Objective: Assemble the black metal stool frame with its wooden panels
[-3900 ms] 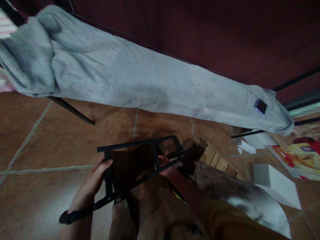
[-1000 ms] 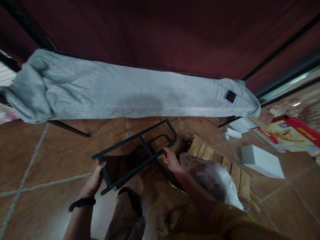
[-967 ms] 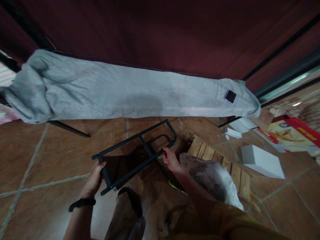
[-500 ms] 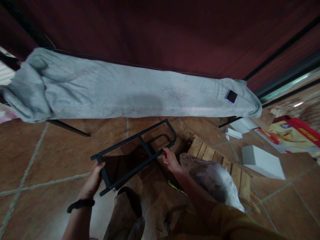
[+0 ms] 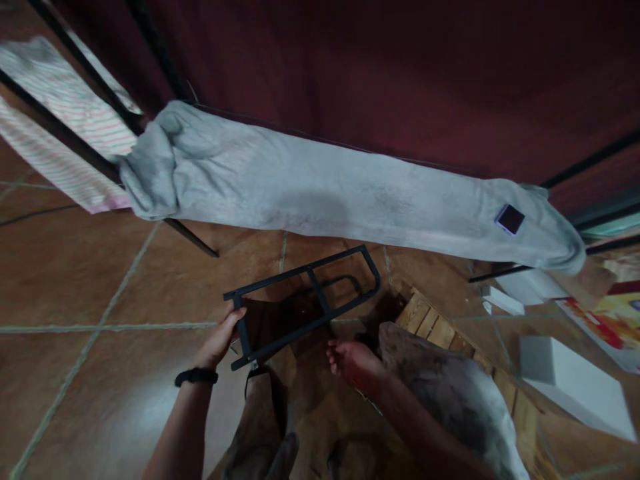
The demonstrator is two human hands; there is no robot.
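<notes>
Surface: a long, narrow, cloth-covered tabletop (image 5: 320, 190) crosses the view, sloping down toward the right. The grey cover lies smooth in the middle and bunched at the left end. A flat device with a dark screen (image 5: 510, 219) lies on the cover near the right end. A slanted black leg (image 5: 190, 235) shows beneath the left part.

Room: a dark red curtain-like panel (image 5: 400, 80) stands behind the tabletop. Striped fabric (image 5: 75, 127) hangs at the left among black bars. The floor (image 5: 60, 280) is brown tile with pale joints. At the lower right are a slatted wooden piece (image 5: 440, 327), a white box (image 5: 575, 387) and a printed red-and-yellow box (image 5: 613, 320), partly cut off by the picture edge.

Workpiece: the black metal frame (image 5: 319, 291) is positioned in front of the tabletop, above the floor, between and forward of the hands. It has two long rails, one crossbar and a rounded far-right end.

Hands: the left hand (image 5: 220, 339) grips the frame's left end, thumb over the end bar. The right hand (image 5: 357, 362) is below the frame's right half, apart from it, fingers bent; whether it encloses anything small cannot be determined.
</notes>
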